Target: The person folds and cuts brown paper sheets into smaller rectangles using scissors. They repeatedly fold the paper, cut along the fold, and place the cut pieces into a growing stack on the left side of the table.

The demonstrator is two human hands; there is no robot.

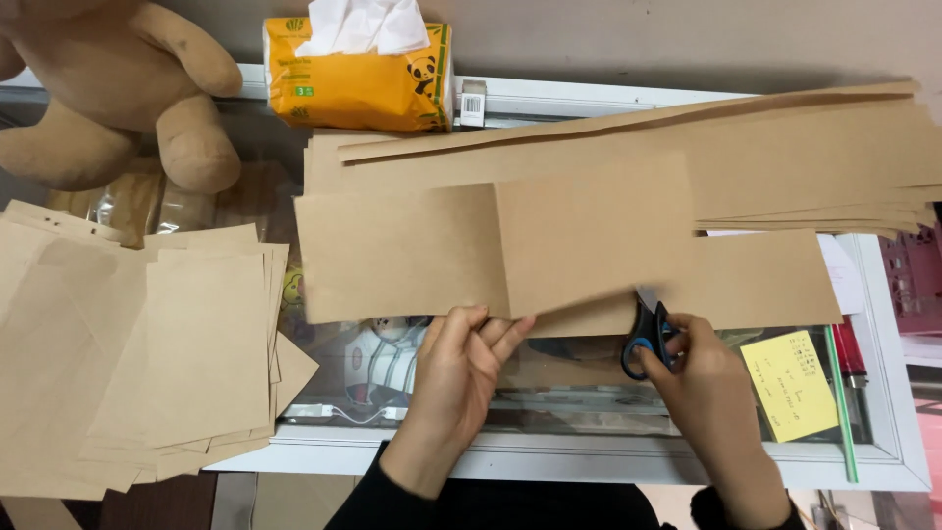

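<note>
My left hand (461,368) pinches the lower edge of a folded sheet of brown kraft paper (579,236), which lies across a long brown strip (412,255). My right hand (706,393) grips black scissors with blue-lined handles (646,339). Their blades reach up under the paper's lower right edge. Both hands work above a glass-topped counter (589,378).
A stack of long brown paper sheets (805,162) lies at the back right. Cut brown rectangles (186,344) pile up at the left. A yellow tissue pack (358,79) and a tan plush toy (108,93) sit behind. A yellow sticky note (793,385) lies on the glass.
</note>
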